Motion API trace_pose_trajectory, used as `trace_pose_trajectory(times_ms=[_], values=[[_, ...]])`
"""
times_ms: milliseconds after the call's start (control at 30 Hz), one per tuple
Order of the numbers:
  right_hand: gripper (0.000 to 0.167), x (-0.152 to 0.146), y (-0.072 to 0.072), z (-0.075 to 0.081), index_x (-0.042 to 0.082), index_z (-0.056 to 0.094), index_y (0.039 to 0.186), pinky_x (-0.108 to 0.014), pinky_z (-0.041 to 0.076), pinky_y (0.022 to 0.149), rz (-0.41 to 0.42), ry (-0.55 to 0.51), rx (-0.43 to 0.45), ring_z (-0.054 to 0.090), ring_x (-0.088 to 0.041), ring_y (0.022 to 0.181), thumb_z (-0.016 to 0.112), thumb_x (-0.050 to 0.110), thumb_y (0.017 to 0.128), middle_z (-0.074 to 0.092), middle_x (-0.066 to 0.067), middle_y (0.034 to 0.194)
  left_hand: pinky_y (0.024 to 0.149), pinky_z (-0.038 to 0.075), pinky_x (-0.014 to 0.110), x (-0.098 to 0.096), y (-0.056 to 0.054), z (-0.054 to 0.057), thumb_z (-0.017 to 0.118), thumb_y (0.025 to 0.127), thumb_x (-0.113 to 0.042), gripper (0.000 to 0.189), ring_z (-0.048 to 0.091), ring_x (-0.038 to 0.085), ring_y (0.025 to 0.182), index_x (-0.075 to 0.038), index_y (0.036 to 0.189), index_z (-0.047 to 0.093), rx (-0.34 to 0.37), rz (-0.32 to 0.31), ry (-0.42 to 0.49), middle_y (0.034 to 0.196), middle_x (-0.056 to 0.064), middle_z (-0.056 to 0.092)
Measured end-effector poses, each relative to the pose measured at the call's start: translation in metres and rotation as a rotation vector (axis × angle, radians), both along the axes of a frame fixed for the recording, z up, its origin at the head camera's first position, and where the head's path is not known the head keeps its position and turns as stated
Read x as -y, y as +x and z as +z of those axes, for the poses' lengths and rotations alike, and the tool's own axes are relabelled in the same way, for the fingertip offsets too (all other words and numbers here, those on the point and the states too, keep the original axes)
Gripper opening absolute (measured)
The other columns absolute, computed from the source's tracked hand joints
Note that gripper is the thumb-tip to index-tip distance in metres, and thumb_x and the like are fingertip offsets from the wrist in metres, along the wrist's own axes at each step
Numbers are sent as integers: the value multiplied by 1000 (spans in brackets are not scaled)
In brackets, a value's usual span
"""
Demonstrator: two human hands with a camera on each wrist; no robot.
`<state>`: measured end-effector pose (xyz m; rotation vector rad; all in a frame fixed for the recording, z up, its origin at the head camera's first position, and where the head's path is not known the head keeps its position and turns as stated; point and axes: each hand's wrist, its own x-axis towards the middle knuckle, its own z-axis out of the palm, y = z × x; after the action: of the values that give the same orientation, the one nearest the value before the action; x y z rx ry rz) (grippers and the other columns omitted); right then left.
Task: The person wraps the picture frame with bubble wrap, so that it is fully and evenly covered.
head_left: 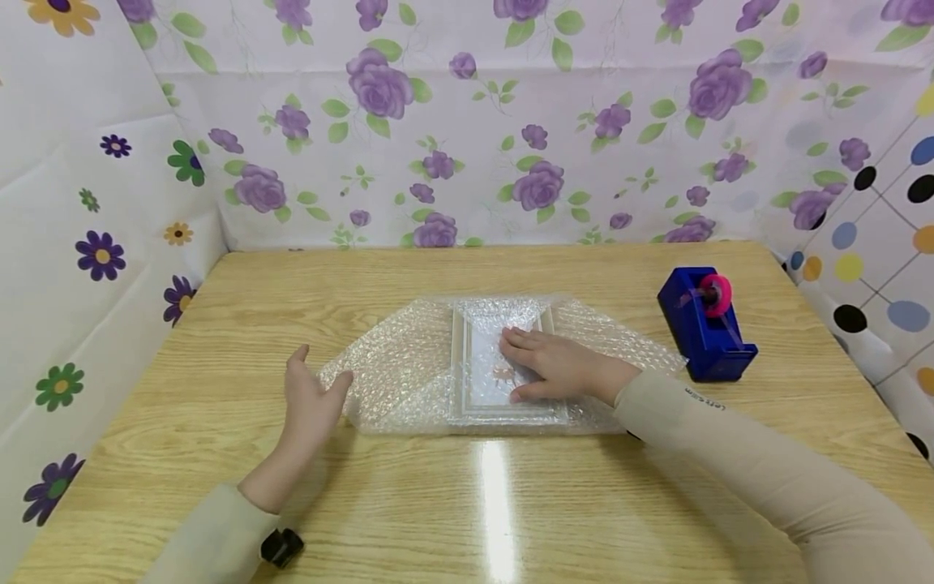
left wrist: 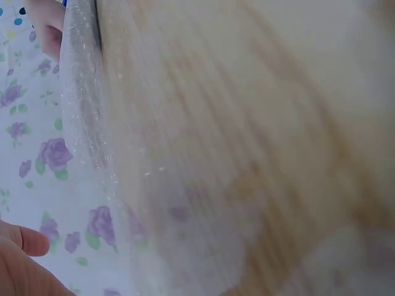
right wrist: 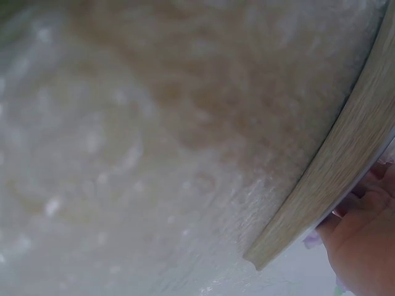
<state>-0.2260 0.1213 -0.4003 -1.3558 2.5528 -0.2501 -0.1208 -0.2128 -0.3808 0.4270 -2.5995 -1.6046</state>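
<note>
A picture frame [head_left: 477,405] with a pale border and white middle lies flat on a sheet of bubble wrap [head_left: 397,365]. Folded layers of the wrap cover its top and bottom parts. My right hand [head_left: 558,367] rests on the frame with fingers spread, pointing left. In the right wrist view, that hand [right wrist: 364,240] lies over the frame's wood-grained edge [right wrist: 321,185]. Beside the wrap's left end, my left hand [head_left: 312,401] is held with thumb and fingers apart, gripping nothing. Part of it [left wrist: 21,253] appears at the lower left of the left wrist view.
On the right of the wood-grain table [head_left: 409,503] stands a blue tape dispenser [head_left: 704,332] with a pink tape core, close to the wrap's right tip. Flower-patterned sheets [head_left: 467,138] hang behind and at the left; a dotted one [head_left: 876,268] is at the right.
</note>
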Motion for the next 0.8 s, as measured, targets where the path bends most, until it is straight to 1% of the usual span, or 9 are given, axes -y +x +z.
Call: trace_pose_trajectory(times_ms=[100,200,267,400,433,533,600,667,800], values=[[84,0,0,0,-3,26,147,-48,19,118,-2,2,0,18,-35,144,55,52,90,17,-22,155,118,10,55,2,0,-1,48,96,-15,83,-3,46,143,2,147,-16,61,30,121,154,28,-11],[84,0,0,-1,-2,26,147,-47,19,118,0,0,-4,18,-34,144,55,52,90,18,-21,155,118,12,53,4,2,-2,45,97,-17,86,2,45,143,-2,145,-24,142,62,227,155,27,-11],[84,0,0,-1,-2,27,147,-47,19,118,2,-2,-7,18,-34,144,55,52,90,18,-21,155,118,15,51,4,3,-4,44,97,-18,86,9,44,143,-3,145,-25,174,96,292,156,26,-8],[84,-1,1,0,-2,26,147,-47,19,118,-1,2,-6,18,-35,144,55,52,91,18,-21,155,118,22,44,5,4,-5,40,97,-17,81,14,39,143,2,145,-23,198,100,404,156,26,-5],[84,-1,1,0,-2,26,147,-48,19,118,-2,3,-4,18,-35,144,55,52,91,18,-22,155,117,23,42,4,3,-5,39,98,-16,79,14,38,144,4,145,-22,193,92,433,155,27,-5],[84,-1,1,1,-3,26,147,-48,19,118,-2,-1,-6,18,-35,144,55,52,91,18,-22,155,114,31,37,2,4,-5,35,99,-15,68,26,34,138,10,146,-9,205,65,519,152,28,9],[83,-1,1,0,-3,26,147,-47,19,118,2,-4,-11,18,-35,144,55,52,91,18,-22,155,109,38,31,0,6,-6,32,101,-15,62,38,26,128,12,146,-1,231,42,553,145,24,23],[83,-1,0,0,-3,27,147,-47,19,118,7,-6,-16,18,-35,144,54,52,91,18,-22,155,99,45,23,-2,9,-7,30,101,-15,57,47,15,112,13,145,8,251,40,583,132,16,34],[83,-1,0,0,-4,28,146,-47,19,118,10,-13,-21,19,-35,144,55,51,91,19,-23,154,84,49,15,-9,14,-8,32,99,-13,46,52,4,93,10,138,20,255,46,608,117,8,39]])
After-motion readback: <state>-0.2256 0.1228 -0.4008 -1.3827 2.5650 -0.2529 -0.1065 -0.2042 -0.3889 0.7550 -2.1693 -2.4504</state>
